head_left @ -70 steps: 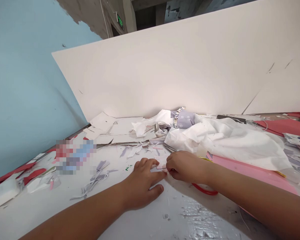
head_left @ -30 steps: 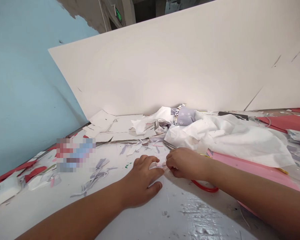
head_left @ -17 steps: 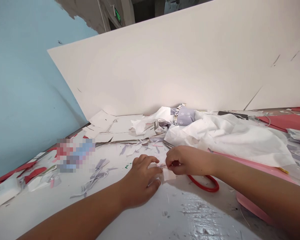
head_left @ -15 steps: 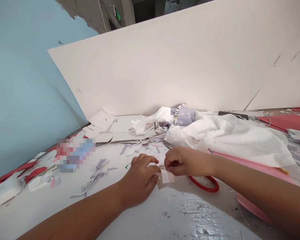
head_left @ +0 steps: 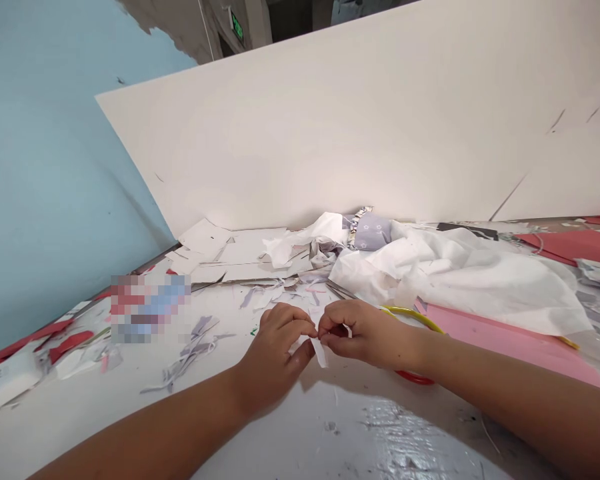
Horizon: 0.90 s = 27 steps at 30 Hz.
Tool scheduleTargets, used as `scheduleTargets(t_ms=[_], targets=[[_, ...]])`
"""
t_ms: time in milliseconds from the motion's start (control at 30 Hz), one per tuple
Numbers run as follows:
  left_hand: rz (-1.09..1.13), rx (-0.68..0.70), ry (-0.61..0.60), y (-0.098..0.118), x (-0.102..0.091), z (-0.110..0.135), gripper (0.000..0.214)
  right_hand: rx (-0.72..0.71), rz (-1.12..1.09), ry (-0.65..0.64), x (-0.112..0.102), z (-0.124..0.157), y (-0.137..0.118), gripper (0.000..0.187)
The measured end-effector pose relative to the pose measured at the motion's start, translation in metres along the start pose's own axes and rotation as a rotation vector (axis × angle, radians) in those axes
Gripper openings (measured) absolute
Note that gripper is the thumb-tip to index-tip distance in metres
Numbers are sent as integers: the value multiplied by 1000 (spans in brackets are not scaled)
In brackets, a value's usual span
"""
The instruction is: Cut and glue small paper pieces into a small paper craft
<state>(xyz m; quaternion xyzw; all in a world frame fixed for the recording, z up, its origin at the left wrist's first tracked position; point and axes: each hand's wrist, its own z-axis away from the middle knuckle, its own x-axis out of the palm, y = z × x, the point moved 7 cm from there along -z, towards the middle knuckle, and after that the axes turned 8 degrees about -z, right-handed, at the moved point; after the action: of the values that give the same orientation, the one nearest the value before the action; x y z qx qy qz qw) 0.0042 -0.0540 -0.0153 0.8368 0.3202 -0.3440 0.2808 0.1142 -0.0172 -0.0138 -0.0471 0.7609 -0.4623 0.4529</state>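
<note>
A small white strip, paper-like (head_left: 321,354), hangs between my two hands just above the table. My left hand (head_left: 283,350) pinches it with thumb and fingertips. From the other side my right hand (head_left: 365,333) pinches its upper part, and the fingertips of both hands nearly touch. Partly under my right hand and wrist lies a pair of scissors, with a yellow handle loop (head_left: 415,315), a red handle loop (head_left: 414,378) and blades (head_left: 341,291) pointing away to the left.
White crumpled cloth (head_left: 460,273) lies behind, with a lilac patterned piece (head_left: 373,231) near it. Pink sheet (head_left: 505,337) and red sheets (head_left: 575,248) are at right. Cardboard pieces (head_left: 245,267) rest against a white board (head_left: 305,147). Scraps (head_left: 190,353) litter the left.
My right hand has moved left to meet my left hand. The white strip has come up off the table between them. The yellow scissor loop now shows behind my right wrist.
</note>
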Motion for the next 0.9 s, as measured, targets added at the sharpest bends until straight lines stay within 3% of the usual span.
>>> scheduleTargets(t_ms=[333,667,900], targets=[[31,45,30,7,-5,-1,8,-16,2,127,-4,0,4,11],[58,59,0,11,-5,-2,10,-56,87,143,-5,-1,6,17],[16,68,5,11,-5,-2,13,111,220,360,-47,-1,18,19]])
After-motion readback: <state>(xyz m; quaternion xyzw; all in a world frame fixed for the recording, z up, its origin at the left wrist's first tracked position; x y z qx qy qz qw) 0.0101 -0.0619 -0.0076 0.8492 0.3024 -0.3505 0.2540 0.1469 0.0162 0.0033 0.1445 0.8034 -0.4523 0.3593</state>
